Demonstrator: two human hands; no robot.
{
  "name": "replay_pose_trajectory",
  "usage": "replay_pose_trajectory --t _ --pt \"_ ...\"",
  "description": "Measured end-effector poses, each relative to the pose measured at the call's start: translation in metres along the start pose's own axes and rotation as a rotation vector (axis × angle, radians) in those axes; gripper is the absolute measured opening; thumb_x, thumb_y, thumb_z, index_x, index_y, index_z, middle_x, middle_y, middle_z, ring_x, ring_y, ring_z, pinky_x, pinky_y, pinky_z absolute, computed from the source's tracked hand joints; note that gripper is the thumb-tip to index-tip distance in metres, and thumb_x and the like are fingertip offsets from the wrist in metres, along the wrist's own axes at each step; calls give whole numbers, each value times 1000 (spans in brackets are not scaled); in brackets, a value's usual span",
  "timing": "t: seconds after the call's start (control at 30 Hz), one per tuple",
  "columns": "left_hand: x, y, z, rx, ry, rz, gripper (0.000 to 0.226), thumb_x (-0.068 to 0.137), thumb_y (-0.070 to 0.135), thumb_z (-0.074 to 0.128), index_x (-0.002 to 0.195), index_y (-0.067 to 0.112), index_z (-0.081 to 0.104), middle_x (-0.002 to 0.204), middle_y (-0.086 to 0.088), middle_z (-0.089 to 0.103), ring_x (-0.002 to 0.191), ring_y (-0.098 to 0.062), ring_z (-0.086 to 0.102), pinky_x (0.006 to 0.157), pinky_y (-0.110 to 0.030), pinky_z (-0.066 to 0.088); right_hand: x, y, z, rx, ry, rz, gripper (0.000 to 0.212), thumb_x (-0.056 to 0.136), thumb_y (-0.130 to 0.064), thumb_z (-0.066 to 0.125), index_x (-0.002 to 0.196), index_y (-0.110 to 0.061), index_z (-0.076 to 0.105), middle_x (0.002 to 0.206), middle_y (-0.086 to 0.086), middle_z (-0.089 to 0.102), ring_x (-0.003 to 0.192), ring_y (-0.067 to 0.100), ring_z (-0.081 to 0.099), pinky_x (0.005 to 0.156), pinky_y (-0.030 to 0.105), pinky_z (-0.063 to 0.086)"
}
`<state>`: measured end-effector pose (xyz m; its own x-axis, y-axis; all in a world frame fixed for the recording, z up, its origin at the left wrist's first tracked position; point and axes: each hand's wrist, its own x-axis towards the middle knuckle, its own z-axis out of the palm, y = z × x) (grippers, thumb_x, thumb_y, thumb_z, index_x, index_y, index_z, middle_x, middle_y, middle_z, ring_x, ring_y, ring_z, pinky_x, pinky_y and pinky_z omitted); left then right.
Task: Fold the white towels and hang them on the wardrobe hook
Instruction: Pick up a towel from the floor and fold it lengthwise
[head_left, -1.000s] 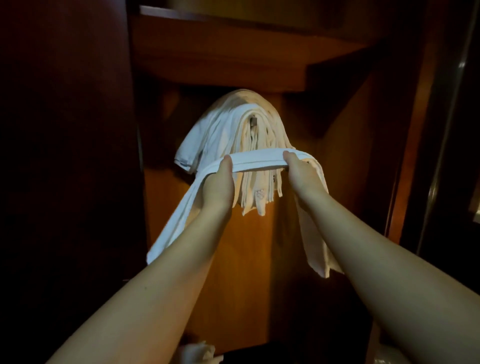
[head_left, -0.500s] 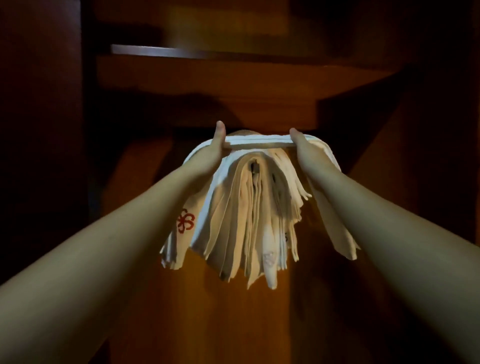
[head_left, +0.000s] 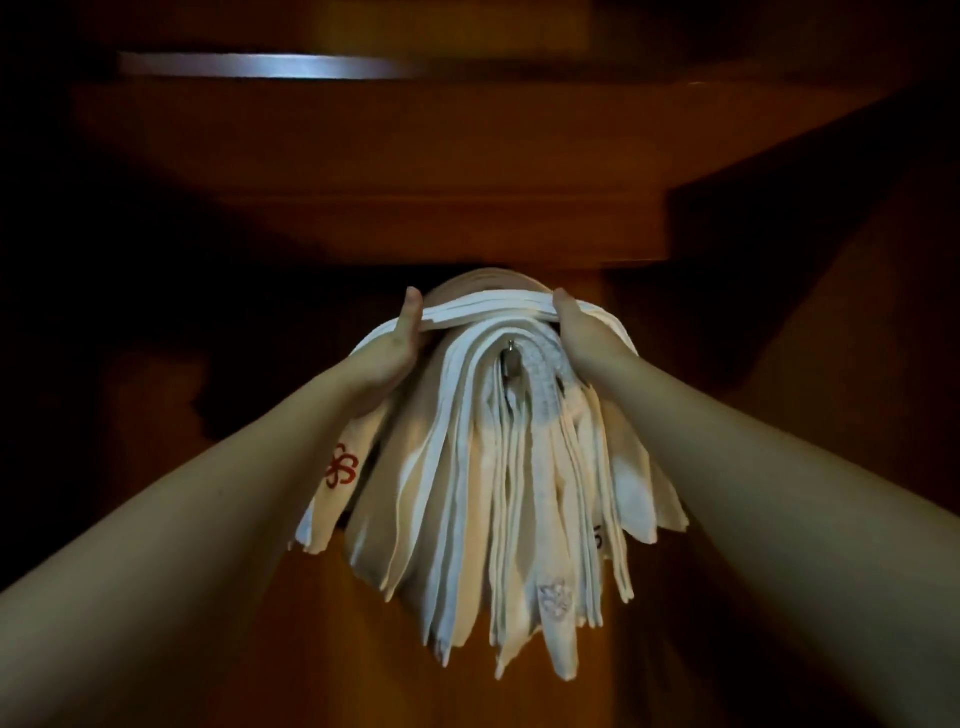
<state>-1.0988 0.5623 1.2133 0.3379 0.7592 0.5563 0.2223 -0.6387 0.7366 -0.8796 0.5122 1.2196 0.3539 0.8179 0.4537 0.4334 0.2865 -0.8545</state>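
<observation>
— Left hand (head_left: 396, 347)?
— Raised, thumb up, fingers curled round one end of a narrow folded white cloth towel (head_left: 488, 310), gripping it.

— And the right hand (head_left: 577, 332)?
— Same on the other end: closed round the folded strip, thumb on top, fingers hidden behind the cloth.

— Between the two hands?
— The folded towel pulled taut and flat, stretched level from one hand to the other, lying across the crown of a thick bundle of hanging white and cream towels (head_left: 498, 483). Touching that bundle, right on top.

— Just below the hands?
— A small silver metal hook (head_left: 511, 358), peeking from the middle of the bundle, towels draped over it on both sides. Cannot tell whether the held towel is already over the hook.

— Further down?
— Layered towel ends hanging in points. A red flower-shaped embroidery (head_left: 341, 466) on a towel beside the left forearm; a pale embroidered mark (head_left: 554, 601) low on a central one; a small dark mark (head_left: 598, 535) near the right forearm, too small to read.

— Above the hands?
— Underside of a dark brown wooden wardrobe shelf (head_left: 415, 171), close over the bundle, with a pale glint along its front edge.

— Behind everything?
— Reddish-brown wooden back panel (head_left: 322, 665), dim, sides lost in shadow.
</observation>
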Motion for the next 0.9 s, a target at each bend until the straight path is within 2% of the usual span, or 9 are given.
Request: replay_pose_trajectory --t 0.1,0.17,0.27,0.33,0.43,0.57,0.67,0.73,0.9 --pt "7 -2 11 -2 11 9 96 70 96 18 130 35 64 123 1 70 119 -15 64 108 -41 46 8 11 -7 11 113 7 58 104 -54 30 102 -11 70 106 14 67 100 23 60 92 32 45" --pt "6 -1 17 13 24 7 91 73 92 17 123 35 68 115 0 74 112 -16 67 103 -41 50 11 20 -11 -19 129 9 57 106 -45 31 103 -3 69 98 18 66 87 25 60 78 34 44" --pt "-1 -8 19 33 41 -29 91 75 93 19 131 35 62 124 -1 69 116 -15 64 104 -38 49 11 30 -8 -44 87 16 46 107 -38 28 86 -9 57 82 13 56 65 20 48 61 30 39" --pt "-9 -16 19 23 77 -44 83 83 87 18 136 34 55 127 -1 65 116 -12 61 102 -31 48 8 38 -2 13 13 14 50 106 -44 27 109 -8 62 108 16 64 89 23 56 86 33 46" --pt "-29 -33 27 30 226 -73 69 98 67 15 148 26 42 135 5 53 123 -11 50 108 -25 39 1 53 4 56 -59 49 72 100 -69 17 147 -24 49 149 7 49 138 27 43 119 43 28" --pt "-67 -67 38 60 234 -218 109 75 94 18 156 22 30 157 -5 37 144 -20 34 122 -37 24 -19 75 4 55 -128 9 77 94 -76 12 155 -33 34 160 2 34 148 26 30 123 43 21" --pt "-87 -91 45 28 293 -386 76 99 64 28 157 15 24 163 -11 25 149 -26 25 123 -40 20 -33 94 0 -18 -105 94 97 83 -89 15 154 -26 37 156 10 41 144 29 37 118 43 28" --pt "-103 -101 51 13 287 -450 64 105 50 33 157 15 24 164 -10 22 150 -27 24 123 -41 21 -49 105 -4 -55 -113 96 86 91 -81 15 151 -25 40 153 11 45 142 28 40 113 42 32" --pt "-145 -106 68 -32 377 -659 84 98 64 35 159 13 9 166 -14 9 151 -31 19 119 -43 20 -95 132 -10 -273 -232 117 72 100 -63 9 160 -24 22 158 11 39 144 28 39 117 40 27"
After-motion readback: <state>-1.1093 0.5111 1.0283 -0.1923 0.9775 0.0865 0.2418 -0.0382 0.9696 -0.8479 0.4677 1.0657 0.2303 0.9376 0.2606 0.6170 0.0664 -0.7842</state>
